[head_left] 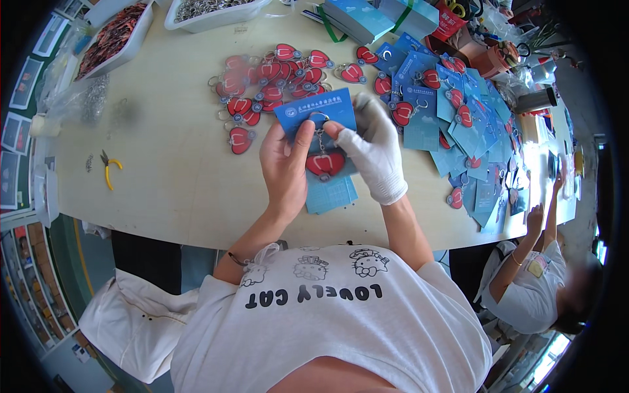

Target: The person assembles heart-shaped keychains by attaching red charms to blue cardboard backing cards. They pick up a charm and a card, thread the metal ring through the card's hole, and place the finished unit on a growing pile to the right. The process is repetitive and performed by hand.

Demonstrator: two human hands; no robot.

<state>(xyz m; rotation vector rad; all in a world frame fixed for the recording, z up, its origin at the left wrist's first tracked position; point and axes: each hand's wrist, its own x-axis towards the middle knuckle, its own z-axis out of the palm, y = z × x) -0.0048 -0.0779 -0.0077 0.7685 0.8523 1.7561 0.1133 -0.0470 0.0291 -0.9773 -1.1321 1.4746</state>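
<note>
Right now I am holding a blue card (344, 108) up in front of my chest, above the near part of the table (177, 183), and a red keychain (325, 164) is hanging against its face, its chain running down from a metal ring near the middle of the card. My bare left hand (285, 160) is clamping the card's left side, the thumb lying across the front beside the ring. My right hand (379, 150), in a white glove with the thumb tip showing bare, is pinching the right side, its thumb pressing near the ring; what its fingers are doing behind the card I cannot tell. Just below, light blue cards (332, 195) are lying on the tabletop. Beyond my hands a heap of red keychains (278, 71) is spreading out, and to the right blue cards with keychains (468, 134) are overlapping in a wide pile. Yellow-handled pliers (108, 171) are resting well off to the left. Along the far side a white tray (219, 25) is holding metal rings, and banded card stacks (360, 18) are sitting to its right. Farther right, another person (531, 288) is reaching forward with both arms.
</note>
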